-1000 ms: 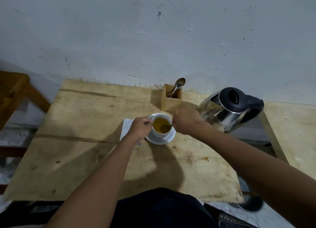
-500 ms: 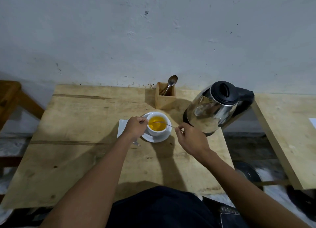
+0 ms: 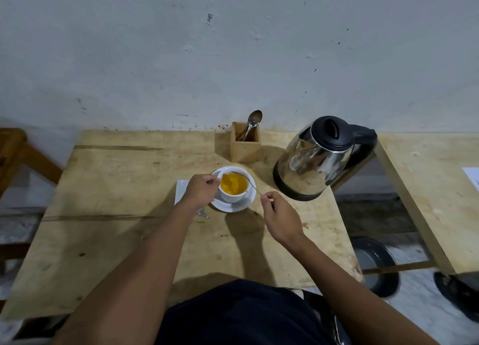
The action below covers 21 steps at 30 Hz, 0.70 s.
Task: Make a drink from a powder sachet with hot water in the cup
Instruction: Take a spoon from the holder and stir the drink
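**Stirring the yellow drink in the cup**

From the head camera we look down on a wooden counter point(image 3: 116, 189) set against a pale wall. Near its middle sits a white cup point(image 3: 234, 189) on a white saucer point(image 3: 234, 207), and the cup holds a bright orange-yellow drink point(image 3: 233, 184).

Our left hand point(image 3: 201, 193) is closed on the cup's left side, fingers curled at its handle. Our right hand point(image 3: 280, 216) pinches the end of a thin spoon point(image 3: 246, 181) between thumb and fingertips; the spoon slants up and left across the rim, its bowl end over the drink near the far edge.

A white napkin point(image 3: 181, 189) lies under the left hand, just beside the saucer. A small crumpled silvery scrap point(image 3: 203, 213) lies below the left wrist; we cannot tell whether it is the sachet.

Behind the cup stands a wooden holder point(image 3: 245, 147) with a second spoon point(image 3: 252, 123) leaning in it. To the right stands a steel kettle point(image 3: 316, 160) with a black lid, near the counter's edge.
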Each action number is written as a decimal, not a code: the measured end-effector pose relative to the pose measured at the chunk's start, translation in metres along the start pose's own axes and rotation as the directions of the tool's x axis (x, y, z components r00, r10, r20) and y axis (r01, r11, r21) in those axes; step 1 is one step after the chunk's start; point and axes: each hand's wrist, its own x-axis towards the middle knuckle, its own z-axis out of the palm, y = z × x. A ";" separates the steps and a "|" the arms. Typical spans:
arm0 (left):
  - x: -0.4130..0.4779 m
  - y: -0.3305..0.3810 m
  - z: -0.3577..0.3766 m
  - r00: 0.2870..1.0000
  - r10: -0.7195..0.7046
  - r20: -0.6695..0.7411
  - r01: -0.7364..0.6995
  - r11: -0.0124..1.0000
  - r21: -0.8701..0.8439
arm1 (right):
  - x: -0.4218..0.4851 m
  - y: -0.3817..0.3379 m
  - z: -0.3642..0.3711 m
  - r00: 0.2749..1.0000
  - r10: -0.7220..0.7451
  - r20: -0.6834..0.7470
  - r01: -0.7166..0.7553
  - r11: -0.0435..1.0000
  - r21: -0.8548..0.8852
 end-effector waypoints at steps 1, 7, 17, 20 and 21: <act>0.000 0.000 0.000 1.000 -0.002 -0.002 0.002 1.000 0.002 | 0.000 -0.001 0.000 1.000 0.004 -0.004 -0.004 1.000 0.014; -0.001 0.002 0.000 1.000 -0.009 -0.002 0.009 1.000 0.022 | 0.001 -0.002 -0.003 0.999 0.028 0.017 -0.028 0.999 0.040; -0.001 0.001 -0.001 1.000 -0.006 0.003 0.006 1.000 0.016 | 0.012 0.004 -0.008 0.989 0.135 0.058 -0.143 0.802 0.580; 0.000 0.002 -0.002 1.000 -0.012 0.012 0.011 0.999 0.033 | 0.021 0.013 -0.011 0.965 0.245 0.089 -0.234 0.665 0.709; 0.001 0.002 -0.002 1.000 -0.015 0.014 0.015 0.999 0.041 | 0.023 0.016 -0.011 0.957 0.273 0.101 -0.262 0.659 0.705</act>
